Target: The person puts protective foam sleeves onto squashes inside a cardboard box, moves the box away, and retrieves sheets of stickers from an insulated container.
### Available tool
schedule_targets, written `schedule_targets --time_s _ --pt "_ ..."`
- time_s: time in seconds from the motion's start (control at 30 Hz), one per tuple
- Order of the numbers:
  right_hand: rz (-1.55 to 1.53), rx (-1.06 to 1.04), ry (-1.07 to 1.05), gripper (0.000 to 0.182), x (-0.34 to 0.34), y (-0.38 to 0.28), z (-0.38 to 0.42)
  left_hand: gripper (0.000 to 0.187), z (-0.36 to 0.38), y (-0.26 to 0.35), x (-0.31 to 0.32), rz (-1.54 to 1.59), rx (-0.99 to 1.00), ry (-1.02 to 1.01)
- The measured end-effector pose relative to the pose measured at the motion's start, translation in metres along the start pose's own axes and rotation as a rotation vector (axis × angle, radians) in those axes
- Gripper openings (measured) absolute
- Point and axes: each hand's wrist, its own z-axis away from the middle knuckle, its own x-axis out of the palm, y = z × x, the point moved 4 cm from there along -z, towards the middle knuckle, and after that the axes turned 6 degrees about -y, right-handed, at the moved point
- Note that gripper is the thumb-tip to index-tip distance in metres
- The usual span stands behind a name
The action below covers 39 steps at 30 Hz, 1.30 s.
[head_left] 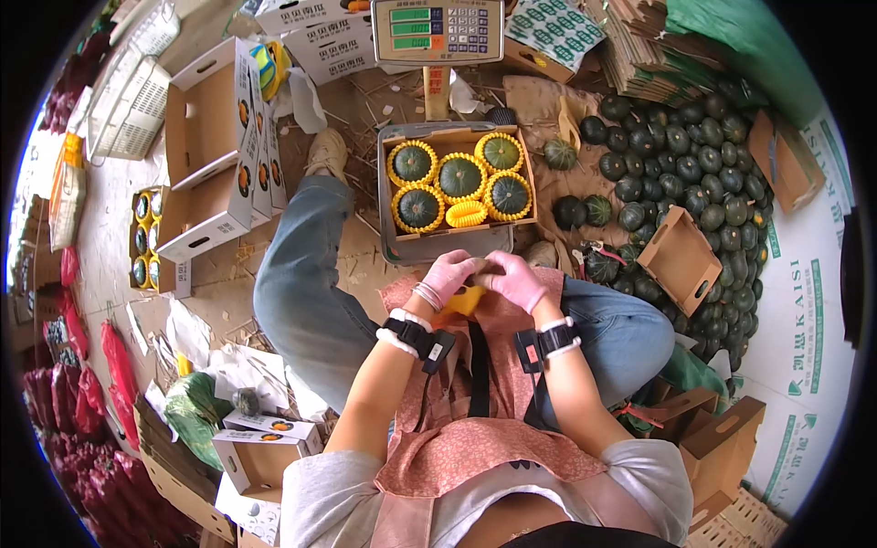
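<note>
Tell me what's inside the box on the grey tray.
Five green pumpkins in yellow nets, plus another yellow net with no pumpkin visible. Whatever lies beneath them is covered.

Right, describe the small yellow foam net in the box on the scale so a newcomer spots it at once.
Start at the scale with the lit green display at the picture's top. On its platform, the open cardboard box holds five netted pumpkins. The net lies between the two nearest the person, the only one showing no pumpkin inside.
</note>
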Motion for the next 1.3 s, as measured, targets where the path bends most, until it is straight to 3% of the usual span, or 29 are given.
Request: schedule_targets --time_s 0.03,0.07,0.1,0.13,0.17,0.2,0.27,0.3,0.43,0.5,0.53,0.57,0.63,0.7,0.77,0.8,0.9,0.97,1.07,1.13,1.23,1.27,1.3 --pt "0.364 -0.044 0.209 0.023 -0.011 0.006 -0.001 0.03 -0.014 -0.021 -0.007 -0.157 0.044 0.048" --pt "0.368 0.08 0.393 0.016 -0.018 0.02 0.0 0.031 -0.025 -0.041 -0.014 -0.315 0.087 0.097" --pt "0.38 0.222 0.399 0.014 -0.022 0.039 0.0 0.034 -0.027 -0.056 -0.015 -0.477 0.174 0.2" --pt "0.39 0.369 0.402 0.013 -0.022 0.045 0.004 0.044 -0.017 -0.058 -0.012 -0.527 0.094 0.174" --pt "0.048 0.566 0.323 0.02 -0.015 0.059 0.009 0.047 -0.019 -0.074 -0.013 -0.64 0.058 0.179" --pt "-0.124 0.565 0.304 0.045 -0.01 0.082 0.01 0.05 -0.024 -0.095 -0.015 -0.752 0.023 0.179" --pt "0.004 0.633 0.252 0.038 -0.009 0.16 -0.007 0.053 -0.024 -0.117 -0.016 -0.724 -0.109 0.056" --pt "0.174 0.623 0.179 0.058 -0.006 0.195 -0.022 0.054 -0.025 -0.119 -0.017 -0.704 -0.163 0.005" --pt "-0.054 0.656 0.069 0.034 0.019 0.183 -0.03 0.054 -0.026 -0.115 -0.016 -0.858 0.065 -0.056" --pt "0.07 0.702 0.069 0.036 0.03 0.168 -0.036 0.049 -0.024 -0.118 -0.018 -0.743 -0.049 -0.118" --pt "0.268 0.687 0.02 0.034 0.031 0.166 -0.043 0.048 -0.021 -0.118 -0.018 -0.698 -0.094 -0.129" --pt "0.526 0.458 -0.057 0.034 0.031 0.169 -0.049 0.045 -0.022 -0.12 -0.02 -0.726 -0.03 -0.052" --pt "0.494 0.133 -0.024 0.033 0.029 0.182 -0.055 0.043 -0.02 -0.103 -0.024 -0.718 0.03 0.017" --pt "-0.575 0.489 0.123 0.038 0.034 0.153 -0.036 0.046 -0.013 -0.078 -0.02 -0.545 -0.032 0.031" --pt "-0.648 0.471 0.038 0.047 0.029 0.114 -0.023 0.045 0.007 -0.028 -0.008 -0.491 -0.068 0.036" --pt "-0.669 0.438 0.045 0.051 0.027 0.101 -0.022 0.041 0.001 -0.03 -0.007 -0.372 0.014 0.006" --pt "-0.399 -0.144 0.065 0.046 0.023 0.036 -0.03 0.025 -0.012 -0.035 -0.011 0.049 0.322 -0.046" --pt "-0.213 -0.175 0.109 0.041 0.023 0.003 -0.024 0.023 -0.003 -0.02 -0.009 0.229 0.438 -0.015" --pt "-0.109 -0.184 0.214 0.026 0.011 -0.016 -0.021 0.019 0.019 0.007 0.0 0.203 0.524 0.144" --pt "0.219 -0.237 0.44 0.022 -0.002 -0.035 -0.01 0.019 0.029 0.019 -0.003 0.022 0.524 0.241" --pt "0.008 -0.339 0.545 0.023 0.002 -0.046 -0.012 0.025 0.036 0.03 -0.009 -0.548 0.574 0.475" --pt "-0.089 -0.339 0.525 0.023 0.006 -0.045 -0.013 0.024 0.033 0.027 -0.011 -0.319 0.566 0.396" --pt "0.121 -0.372 0.53 0.024 0.008 -0.049 -0.013 0.023 0.03 0.023 -0.013 -0.085 0.554 0.331"
